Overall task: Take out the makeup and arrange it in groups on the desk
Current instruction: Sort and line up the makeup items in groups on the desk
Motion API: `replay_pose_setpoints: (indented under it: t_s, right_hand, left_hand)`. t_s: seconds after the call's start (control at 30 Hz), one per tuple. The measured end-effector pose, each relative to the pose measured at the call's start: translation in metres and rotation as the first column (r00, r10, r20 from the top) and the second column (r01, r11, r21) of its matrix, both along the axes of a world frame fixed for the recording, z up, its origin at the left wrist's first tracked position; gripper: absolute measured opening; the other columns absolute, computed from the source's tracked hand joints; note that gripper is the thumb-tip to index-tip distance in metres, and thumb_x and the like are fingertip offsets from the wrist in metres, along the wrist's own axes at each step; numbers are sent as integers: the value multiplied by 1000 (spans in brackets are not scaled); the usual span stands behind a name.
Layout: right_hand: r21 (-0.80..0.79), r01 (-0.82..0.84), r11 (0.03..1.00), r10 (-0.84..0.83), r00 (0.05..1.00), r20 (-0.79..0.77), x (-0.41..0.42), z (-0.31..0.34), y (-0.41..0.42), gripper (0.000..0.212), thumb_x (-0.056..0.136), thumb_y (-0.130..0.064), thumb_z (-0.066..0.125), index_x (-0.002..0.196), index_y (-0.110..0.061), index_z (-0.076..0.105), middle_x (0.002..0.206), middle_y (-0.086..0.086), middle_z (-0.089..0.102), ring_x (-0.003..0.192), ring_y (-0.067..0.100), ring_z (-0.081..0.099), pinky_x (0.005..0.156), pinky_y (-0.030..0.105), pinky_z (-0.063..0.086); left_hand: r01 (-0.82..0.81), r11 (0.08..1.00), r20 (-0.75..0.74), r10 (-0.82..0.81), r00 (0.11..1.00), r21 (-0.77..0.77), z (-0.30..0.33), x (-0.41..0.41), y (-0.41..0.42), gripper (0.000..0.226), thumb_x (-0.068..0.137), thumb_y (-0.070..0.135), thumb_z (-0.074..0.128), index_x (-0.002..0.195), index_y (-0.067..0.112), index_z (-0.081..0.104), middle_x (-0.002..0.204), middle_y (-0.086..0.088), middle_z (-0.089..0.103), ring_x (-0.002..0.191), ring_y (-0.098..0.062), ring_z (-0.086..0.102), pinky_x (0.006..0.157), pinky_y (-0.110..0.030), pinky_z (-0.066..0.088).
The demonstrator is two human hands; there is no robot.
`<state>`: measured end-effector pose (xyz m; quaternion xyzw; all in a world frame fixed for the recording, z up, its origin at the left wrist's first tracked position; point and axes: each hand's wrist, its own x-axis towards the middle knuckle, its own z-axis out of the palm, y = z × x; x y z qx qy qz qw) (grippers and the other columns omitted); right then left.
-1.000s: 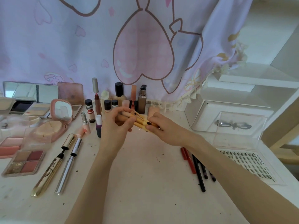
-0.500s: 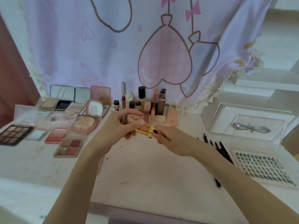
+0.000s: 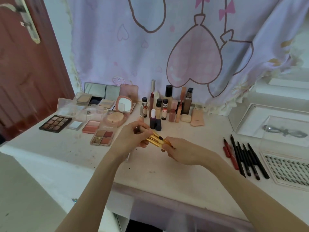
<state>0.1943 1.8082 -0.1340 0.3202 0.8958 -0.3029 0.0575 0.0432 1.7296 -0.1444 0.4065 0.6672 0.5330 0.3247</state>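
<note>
makeup brushes (image 3: 154, 139) — a small bundle with gold ferrules — are staying pinched between both hands above the worktop (image 3: 167, 178), not yet laid down, so their group is still pending. left hand (image 3: 133, 137) is curling round the handles; right hand (image 3: 180, 149) is gripping the other end. outward, palettes (image 3: 56, 123), bottles (image 3: 164, 107) and pencils (image 3: 245, 158) are sitting already grouped.

— What are the hands holding?
— The left hand (image 3: 133, 138) and right hand (image 3: 181, 150) both grip a bundle of gold-handled brushes (image 3: 155, 139) above the desk (image 3: 167, 178).
— And around them?
— Palettes (image 3: 102, 137) lie to the left, bottles (image 3: 164, 107) stand behind, and pencils (image 3: 245, 158) lie in a row to the right.
</note>
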Motion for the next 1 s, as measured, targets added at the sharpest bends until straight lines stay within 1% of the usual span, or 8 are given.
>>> replay_pose_setpoints:
  t_s: [0.13,0.3,0.37,0.5,0.6,0.67,0.83,1.0]
  right_hand:
    - [-111,97,989,-91,994,57,0,-3,-3,22,102,-28,30,98,-16,47,73,-2,49,58,10,44,56,21,40]
    - [41,36,998,-43,986,161,-9,-5,5,25,102,-29,30,109,-14,49,93,2,55,77,13,48,72,26,39]
    - [88,-4,996,-13,982,188,-11,-4,11,22,102,-28,31,108,-15,48,100,6,55,84,16,47,75,29,37]
    - [168,-100,981,60,971,230,-8,-6,22,14,102,-27,33,95,-18,41,81,-2,43,78,16,43,69,28,33]
    - [185,-111,976,70,974,217,-7,-10,26,14,101,-28,34,97,-18,41,87,0,42,71,10,39,71,27,32]
    - [173,-97,980,61,977,207,-8,-9,28,19,101,-29,33,103,-15,45,93,2,43,72,9,40,73,28,33]
    - [159,23,987,-36,996,81,0,-6,44,30,101,-31,30,108,-10,49,102,6,50,88,18,47,80,31,38]
    - [214,92,972,-108,992,66,-2,-5,61,22,98,-32,43,103,-13,51,94,3,53,83,17,48,67,25,37]
  left_hand:
    - [-65,992,-99,54,994,-112,-8,11,12,33,83,17,67,111,16,49,89,-6,60,70,-13,61,62,-21,55]
    - [-54,972,-256,-7,967,-230,-7,9,26,48,84,19,66,125,13,43,87,-5,59,66,-12,57,59,-21,52]
    - [-78,972,-381,-13,924,-223,-9,8,25,56,83,19,67,132,15,40,93,-5,60,75,-14,58,71,-26,52]
    - [-112,978,-700,-46,713,-178,-18,8,13,53,85,22,64,133,28,44,127,-5,41,104,-18,53,98,-32,43]
    - [-20,990,-858,-111,502,-140,-24,11,10,38,89,32,57,127,34,52,130,4,42,116,-19,35,99,-33,32]
    - [29,984,-882,-173,438,-179,-28,15,10,35,92,37,51,126,35,53,128,8,46,115,-18,32,96,-30,28]
    - [54,978,-862,-202,465,-201,-32,17,15,37,93,36,49,130,32,50,122,6,48,111,-15,34,83,-20,21]
    - [144,961,-792,-275,545,-235,-31,18,21,36,92,29,54,128,25,52,119,1,46,109,-15,38,88,-22,32]
